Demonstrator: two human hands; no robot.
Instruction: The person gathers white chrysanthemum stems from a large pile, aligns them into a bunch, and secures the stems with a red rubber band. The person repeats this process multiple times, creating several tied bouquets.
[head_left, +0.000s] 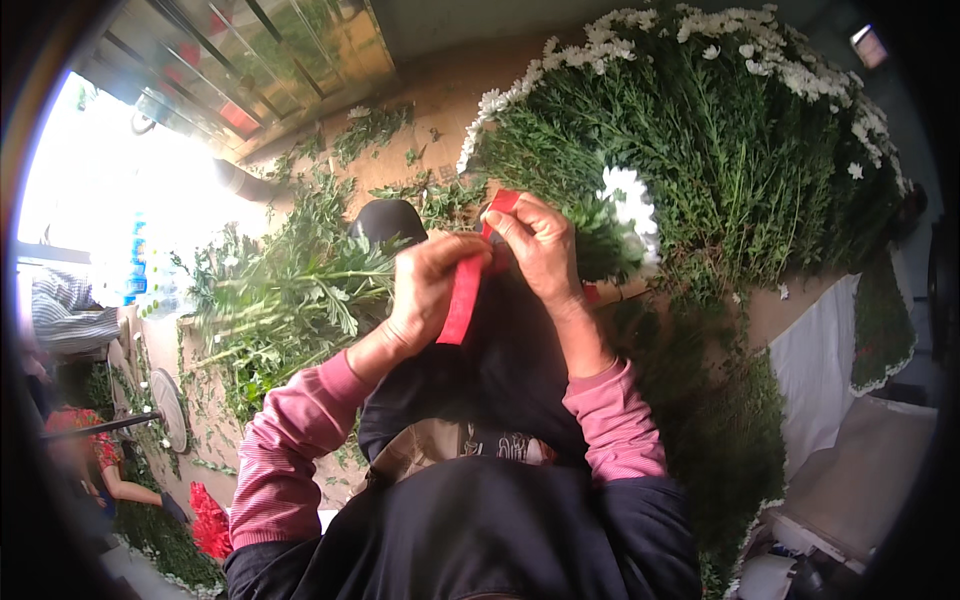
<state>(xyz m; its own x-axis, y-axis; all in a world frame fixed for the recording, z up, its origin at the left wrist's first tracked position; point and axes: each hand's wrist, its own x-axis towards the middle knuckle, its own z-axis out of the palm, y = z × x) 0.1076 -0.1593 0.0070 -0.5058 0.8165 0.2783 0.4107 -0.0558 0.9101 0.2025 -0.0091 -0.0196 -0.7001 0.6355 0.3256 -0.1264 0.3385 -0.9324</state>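
Note:
A red strip of ribbon or thin plastic (461, 300) runs between my two hands, above my dark-clothed knees. My left hand (427, 277) grips it, and its longer end hangs down past the palm. Between thumb and fingers, my right hand (544, 236) pinches the upper end. Just right of that hand are white chrysanthemum heads (630, 210) with green leaves. Leafy cut stems (322, 296) stick out to the left of my left hand. My hands and legs hide the middle, so I cannot tell whether these stems and flower heads are one bunch.
A big fan-shaped pile of white chrysanthemums (697, 165) covers the right side. Leaf scraps litter the cardboard (435, 120) on the floor. At left are plastic bottles (139, 262), a round metal disc (169, 411), red strips (210, 517) and another person (97, 457). White sheeting (810, 367) lies at right.

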